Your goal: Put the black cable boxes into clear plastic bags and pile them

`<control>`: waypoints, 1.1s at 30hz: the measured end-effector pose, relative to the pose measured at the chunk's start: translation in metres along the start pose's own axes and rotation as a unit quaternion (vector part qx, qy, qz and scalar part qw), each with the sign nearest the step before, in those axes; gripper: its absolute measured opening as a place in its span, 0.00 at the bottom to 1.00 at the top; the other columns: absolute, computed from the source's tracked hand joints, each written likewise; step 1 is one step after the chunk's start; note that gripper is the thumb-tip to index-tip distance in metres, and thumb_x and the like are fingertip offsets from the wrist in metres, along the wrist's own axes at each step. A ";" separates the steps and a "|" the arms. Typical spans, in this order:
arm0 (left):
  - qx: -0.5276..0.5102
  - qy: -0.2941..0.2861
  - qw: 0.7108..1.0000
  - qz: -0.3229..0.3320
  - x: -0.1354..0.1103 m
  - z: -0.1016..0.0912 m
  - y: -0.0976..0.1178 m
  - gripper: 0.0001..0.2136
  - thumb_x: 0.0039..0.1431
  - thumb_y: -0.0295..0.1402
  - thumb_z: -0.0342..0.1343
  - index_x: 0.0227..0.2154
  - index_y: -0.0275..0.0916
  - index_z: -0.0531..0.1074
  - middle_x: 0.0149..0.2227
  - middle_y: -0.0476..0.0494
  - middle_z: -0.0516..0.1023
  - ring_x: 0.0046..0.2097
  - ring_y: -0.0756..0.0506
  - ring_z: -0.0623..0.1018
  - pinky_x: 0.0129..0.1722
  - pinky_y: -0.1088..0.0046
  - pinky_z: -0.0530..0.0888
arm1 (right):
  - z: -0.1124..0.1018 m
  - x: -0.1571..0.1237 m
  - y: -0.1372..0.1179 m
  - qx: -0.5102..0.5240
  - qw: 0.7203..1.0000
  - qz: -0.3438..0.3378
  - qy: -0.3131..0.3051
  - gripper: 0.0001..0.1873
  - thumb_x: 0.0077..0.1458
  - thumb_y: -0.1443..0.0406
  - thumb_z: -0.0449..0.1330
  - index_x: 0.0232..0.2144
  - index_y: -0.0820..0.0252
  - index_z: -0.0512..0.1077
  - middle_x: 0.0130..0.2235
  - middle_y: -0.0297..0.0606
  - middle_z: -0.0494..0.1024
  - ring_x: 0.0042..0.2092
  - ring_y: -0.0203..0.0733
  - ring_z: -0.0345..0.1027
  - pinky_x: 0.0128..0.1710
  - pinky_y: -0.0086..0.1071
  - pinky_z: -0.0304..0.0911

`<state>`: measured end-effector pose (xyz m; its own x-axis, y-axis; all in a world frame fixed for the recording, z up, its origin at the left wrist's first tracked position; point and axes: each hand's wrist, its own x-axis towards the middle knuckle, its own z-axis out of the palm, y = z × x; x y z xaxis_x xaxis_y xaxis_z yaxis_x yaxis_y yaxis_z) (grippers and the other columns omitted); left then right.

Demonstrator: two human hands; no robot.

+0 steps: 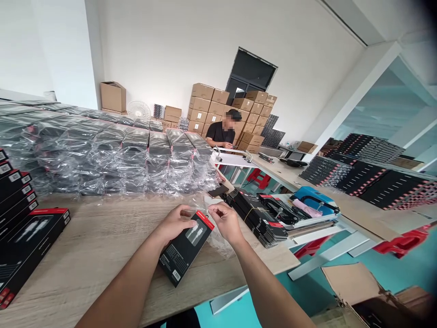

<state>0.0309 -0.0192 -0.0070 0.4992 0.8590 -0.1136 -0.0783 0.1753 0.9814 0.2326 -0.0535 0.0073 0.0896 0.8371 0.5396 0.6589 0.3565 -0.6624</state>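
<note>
My left hand (177,223) grips the upper left side of a black cable box (186,248), its thumb on the front. The box has a red top band, a hang tab and a picture of cable plugs, and it tilts over the table's front part. By its top right corner, my right hand (223,218) has thumb and forefinger pinched together. Clear plastic film (220,243) shows beneath and behind the right hand. What exactly the pinch holds is too small to tell.
Plastic-wrapped black boxes (133,155) form a long wall across the wooden table (112,237). More black boxes (30,241) are stacked at left. Bundled flat boxes (256,214) lie at right beside a blue bin (314,200). An open carton (355,282) stands low right. Another person (221,132) sits beyond.
</note>
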 end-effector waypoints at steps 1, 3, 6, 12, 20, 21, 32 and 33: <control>0.001 0.003 1.000 0.008 -0.001 0.001 0.001 0.27 0.42 0.30 0.65 0.49 0.39 0.66 0.51 0.37 0.72 0.38 0.47 0.77 0.36 0.72 0.72 | 0.000 0.000 -0.001 -0.003 1.000 0.002 0.000 0.10 0.54 0.59 0.59 0.30 0.58 0.75 0.31 0.39 0.74 0.32 0.41 0.67 0.32 0.33 0.63; -0.003 0.001 1.000 0.019 -0.002 0.003 0.004 0.25 0.42 0.29 0.65 0.46 0.38 0.67 0.53 0.36 0.71 0.37 0.47 0.78 0.36 0.72 0.72 | 0.002 -0.001 -0.003 -0.008 1.000 0.002 -0.003 0.10 0.54 0.58 0.58 0.32 0.57 0.76 0.32 0.40 0.75 0.33 0.42 0.68 0.32 0.34 0.64; -0.012 0.002 0.999 0.033 -0.001 0.004 0.006 0.22 0.42 0.25 0.64 0.43 0.37 0.69 0.50 0.35 0.74 0.40 0.45 0.78 0.40 0.70 0.73 | 0.005 -0.003 -0.006 -0.018 1.000 -0.012 -0.016 0.10 0.55 0.59 0.58 0.32 0.57 0.77 0.32 0.40 0.75 0.33 0.43 0.69 0.34 0.35 0.65; 0.014 0.048 0.996 0.075 0.006 0.003 0.001 0.16 0.43 0.25 0.63 0.39 0.36 0.75 0.43 0.39 0.79 0.45 0.43 0.78 0.45 0.70 0.72 | 0.005 -0.005 -0.002 -0.101 0.994 -0.045 -0.025 0.10 0.55 0.64 0.55 0.36 0.55 0.76 0.34 0.39 0.75 0.31 0.41 0.68 0.34 0.34 0.64; 0.064 0.065 0.995 0.046 0.009 0.004 -0.002 0.20 0.51 0.30 0.59 0.48 0.37 0.74 0.36 0.42 0.82 0.32 0.46 0.78 0.33 0.73 0.72 | 0.008 0.004 0.017 -0.065 0.987 0.148 -0.016 0.09 0.49 0.60 0.57 0.21 0.57 0.68 0.19 0.33 0.72 0.22 0.38 0.65 0.24 0.30 0.59; 0.063 0.075 0.994 0.051 0.011 0.004 -0.004 0.20 0.51 0.31 0.59 0.49 0.37 0.74 0.38 0.42 0.82 0.33 0.46 0.78 0.34 0.73 0.72 | 0.009 0.004 0.017 -0.037 0.987 0.157 -0.020 0.09 0.48 0.60 0.57 0.21 0.58 0.68 0.19 0.33 0.72 0.22 0.38 0.65 0.23 0.29 0.59; 0.122 0.130 0.980 0.092 0.019 0.006 -0.012 0.18 0.55 0.31 0.54 0.49 0.38 0.73 0.47 0.39 0.78 0.43 0.42 0.78 0.46 0.67 0.70 | 0.012 -0.002 -0.003 -0.107 0.993 0.042 0.022 0.05 0.48 0.65 0.55 0.23 0.56 0.68 0.21 0.32 0.71 0.23 0.37 0.64 0.26 0.30 0.59; 0.121 0.134 0.979 0.096 0.020 0.006 -0.012 0.17 0.55 0.31 0.54 0.49 0.37 0.74 0.47 0.38 0.78 0.45 0.42 0.77 0.47 0.67 0.69 | 0.012 0.000 -0.006 -0.109 0.993 0.027 0.030 0.05 0.49 0.65 0.54 0.23 0.56 0.69 0.21 0.32 0.71 0.23 0.37 0.64 0.26 0.30 0.59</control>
<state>0.0465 -0.0071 -0.0203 0.2477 0.9662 0.0709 0.0745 -0.0919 0.9930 0.2194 -0.0509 0.0047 0.1690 0.8246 0.5399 0.7977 0.2073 -0.5663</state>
